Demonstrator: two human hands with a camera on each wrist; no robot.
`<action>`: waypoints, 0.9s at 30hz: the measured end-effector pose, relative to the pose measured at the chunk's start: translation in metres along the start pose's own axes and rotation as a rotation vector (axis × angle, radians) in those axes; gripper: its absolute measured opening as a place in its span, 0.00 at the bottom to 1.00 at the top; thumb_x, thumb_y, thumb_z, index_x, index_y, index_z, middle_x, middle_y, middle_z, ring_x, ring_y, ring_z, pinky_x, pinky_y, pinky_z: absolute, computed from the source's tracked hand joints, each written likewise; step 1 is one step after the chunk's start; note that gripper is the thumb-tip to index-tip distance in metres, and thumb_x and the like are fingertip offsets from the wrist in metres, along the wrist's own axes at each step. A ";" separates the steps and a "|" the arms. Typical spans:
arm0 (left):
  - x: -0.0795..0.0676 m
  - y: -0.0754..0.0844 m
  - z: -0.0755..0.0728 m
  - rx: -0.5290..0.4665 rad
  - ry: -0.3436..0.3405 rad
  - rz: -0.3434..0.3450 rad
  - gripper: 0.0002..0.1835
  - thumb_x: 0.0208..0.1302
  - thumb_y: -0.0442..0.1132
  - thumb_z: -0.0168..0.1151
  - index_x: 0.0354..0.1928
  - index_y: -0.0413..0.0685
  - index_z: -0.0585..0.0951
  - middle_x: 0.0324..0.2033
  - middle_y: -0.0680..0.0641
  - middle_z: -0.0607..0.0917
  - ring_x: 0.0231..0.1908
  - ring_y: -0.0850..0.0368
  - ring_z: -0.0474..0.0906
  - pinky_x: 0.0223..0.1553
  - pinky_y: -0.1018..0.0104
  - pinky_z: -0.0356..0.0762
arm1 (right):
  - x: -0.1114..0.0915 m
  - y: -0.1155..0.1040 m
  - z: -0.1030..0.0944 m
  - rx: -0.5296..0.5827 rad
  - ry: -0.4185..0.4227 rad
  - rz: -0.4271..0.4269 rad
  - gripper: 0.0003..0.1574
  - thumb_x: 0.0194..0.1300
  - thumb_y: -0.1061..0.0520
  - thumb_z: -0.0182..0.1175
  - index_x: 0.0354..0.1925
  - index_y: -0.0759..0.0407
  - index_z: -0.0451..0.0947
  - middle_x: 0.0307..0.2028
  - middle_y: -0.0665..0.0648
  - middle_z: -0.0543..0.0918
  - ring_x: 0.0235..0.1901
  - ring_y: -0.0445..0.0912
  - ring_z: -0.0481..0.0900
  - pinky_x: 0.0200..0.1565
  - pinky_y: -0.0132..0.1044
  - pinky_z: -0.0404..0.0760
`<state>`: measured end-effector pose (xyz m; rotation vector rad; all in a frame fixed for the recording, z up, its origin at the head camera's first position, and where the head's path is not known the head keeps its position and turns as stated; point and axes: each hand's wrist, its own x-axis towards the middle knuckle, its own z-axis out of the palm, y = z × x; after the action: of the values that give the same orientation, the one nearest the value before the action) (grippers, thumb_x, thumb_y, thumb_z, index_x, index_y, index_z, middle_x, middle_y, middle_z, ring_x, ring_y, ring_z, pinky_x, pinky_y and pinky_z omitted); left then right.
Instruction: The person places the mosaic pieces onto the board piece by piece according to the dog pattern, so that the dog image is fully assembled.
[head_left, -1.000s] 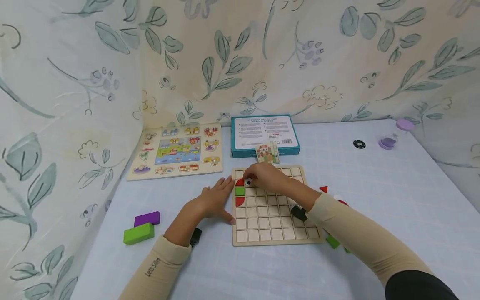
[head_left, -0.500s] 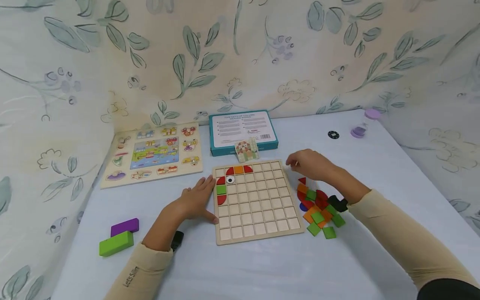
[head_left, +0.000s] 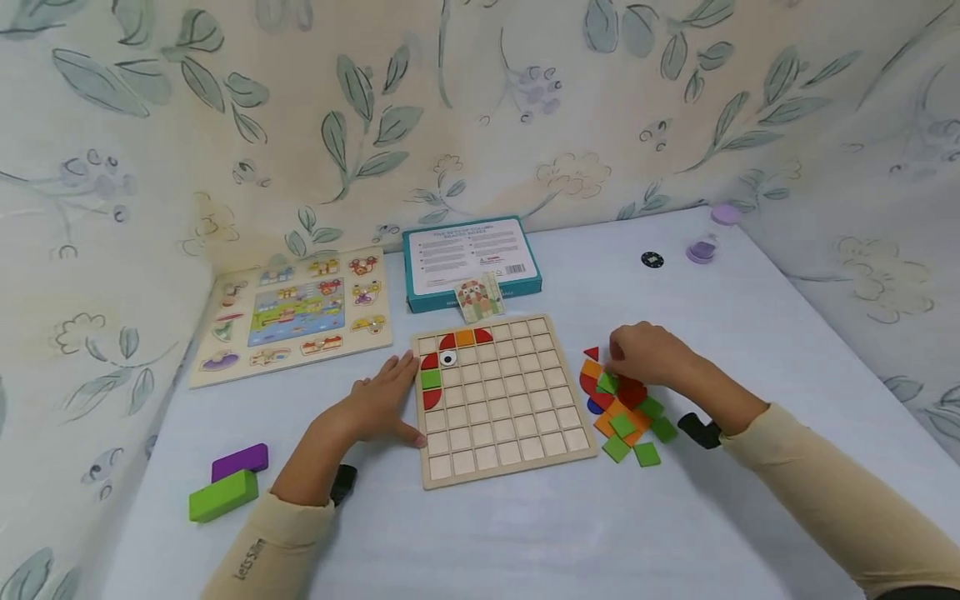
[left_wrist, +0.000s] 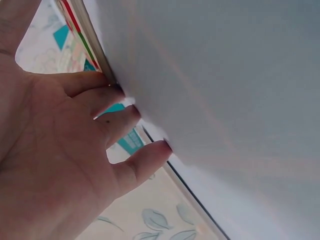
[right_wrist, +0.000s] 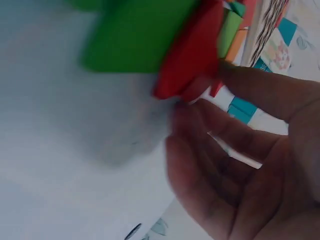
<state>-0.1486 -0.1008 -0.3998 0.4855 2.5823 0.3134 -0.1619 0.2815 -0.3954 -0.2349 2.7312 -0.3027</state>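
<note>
Presently, the tabletop carries the board centrally, seven tiles set toward its far left corner. The left hand, fingers spread wide, touches its left edge. The right hand, fingers curled, is at the pile beside the right edge; whether it pinches a tile cannot be told. Apparent step: tile selection. The next move likely requires isolating one tile; overlaps may hinder this. Blocks, card and chip appear clear of the work.
</note>
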 end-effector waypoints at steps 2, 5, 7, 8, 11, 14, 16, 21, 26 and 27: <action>0.002 0.001 0.002 -0.009 0.000 0.011 0.64 0.34 0.59 0.73 0.70 0.49 0.46 0.70 0.48 0.44 0.69 0.48 0.35 0.60 0.35 0.46 | -0.001 -0.001 -0.001 -0.023 -0.022 0.017 0.15 0.56 0.53 0.62 0.36 0.63 0.77 0.23 0.53 0.77 0.23 0.45 0.73 0.25 0.32 0.77; 0.003 0.002 0.005 -0.009 -0.006 0.009 0.64 0.34 0.59 0.73 0.71 0.50 0.46 0.70 0.49 0.43 0.70 0.49 0.35 0.61 0.36 0.45 | -0.002 -0.002 -0.002 -0.020 -0.058 0.035 0.15 0.53 0.56 0.62 0.38 0.64 0.76 0.26 0.55 0.77 0.24 0.45 0.73 0.25 0.33 0.77; 0.003 0.002 0.004 -0.006 -0.008 -0.002 0.64 0.34 0.59 0.73 0.71 0.50 0.46 0.70 0.49 0.43 0.70 0.50 0.34 0.62 0.36 0.45 | 0.000 -0.002 -0.004 0.004 -0.067 0.041 0.16 0.51 0.57 0.63 0.38 0.64 0.76 0.27 0.56 0.78 0.23 0.46 0.73 0.24 0.33 0.77; 0.002 0.002 0.004 -0.005 -0.007 -0.008 0.64 0.34 0.59 0.74 0.71 0.50 0.46 0.70 0.49 0.43 0.70 0.50 0.34 0.62 0.37 0.45 | 0.001 -0.002 -0.005 0.018 -0.058 0.036 0.16 0.51 0.58 0.63 0.39 0.65 0.76 0.28 0.56 0.78 0.23 0.46 0.73 0.24 0.33 0.78; 0.001 -0.001 0.001 0.000 -0.002 -0.023 0.63 0.34 0.59 0.73 0.71 0.51 0.46 0.70 0.50 0.43 0.70 0.50 0.34 0.62 0.37 0.44 | 0.010 -0.005 -0.014 0.070 0.018 -0.019 0.13 0.53 0.61 0.62 0.38 0.64 0.77 0.29 0.57 0.79 0.26 0.46 0.75 0.28 0.36 0.80; 0.001 -0.003 -0.001 0.009 -0.003 -0.033 0.63 0.34 0.59 0.73 0.71 0.51 0.46 0.71 0.50 0.43 0.70 0.49 0.34 0.62 0.38 0.44 | 0.024 -0.017 -0.021 0.183 0.103 -0.126 0.08 0.57 0.62 0.59 0.38 0.62 0.78 0.33 0.56 0.81 0.31 0.47 0.78 0.34 0.39 0.81; 0.000 -0.004 -0.002 0.010 -0.006 -0.046 0.64 0.33 0.60 0.73 0.71 0.51 0.46 0.71 0.50 0.43 0.70 0.49 0.34 0.62 0.38 0.44 | 0.036 -0.033 -0.023 0.280 0.119 -0.214 0.08 0.59 0.62 0.58 0.39 0.60 0.78 0.36 0.55 0.81 0.35 0.48 0.79 0.38 0.41 0.80; 0.001 -0.004 -0.001 0.004 -0.005 -0.043 0.64 0.32 0.60 0.73 0.71 0.51 0.46 0.70 0.50 0.44 0.70 0.49 0.34 0.62 0.37 0.45 | 0.065 -0.080 -0.016 0.417 0.054 -0.355 0.08 0.61 0.59 0.57 0.41 0.56 0.78 0.37 0.53 0.80 0.37 0.46 0.80 0.39 0.37 0.80; 0.002 -0.001 -0.001 0.003 -0.015 -0.039 0.64 0.32 0.61 0.73 0.71 0.52 0.46 0.70 0.51 0.44 0.70 0.49 0.34 0.62 0.38 0.46 | 0.079 -0.105 -0.002 0.381 0.064 -0.417 0.08 0.59 0.61 0.60 0.39 0.58 0.79 0.35 0.52 0.81 0.35 0.44 0.78 0.37 0.35 0.79; 0.002 0.000 -0.001 0.002 -0.017 -0.044 0.64 0.32 0.60 0.73 0.71 0.52 0.46 0.70 0.51 0.44 0.70 0.50 0.34 0.62 0.38 0.46 | 0.081 -0.109 0.001 0.369 0.075 -0.424 0.07 0.58 0.61 0.60 0.38 0.58 0.79 0.34 0.52 0.81 0.35 0.44 0.78 0.37 0.35 0.79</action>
<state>-0.1514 -0.1002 -0.3996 0.4290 2.5729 0.2902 -0.2222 0.1598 -0.3983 -0.7079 2.6100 -0.9350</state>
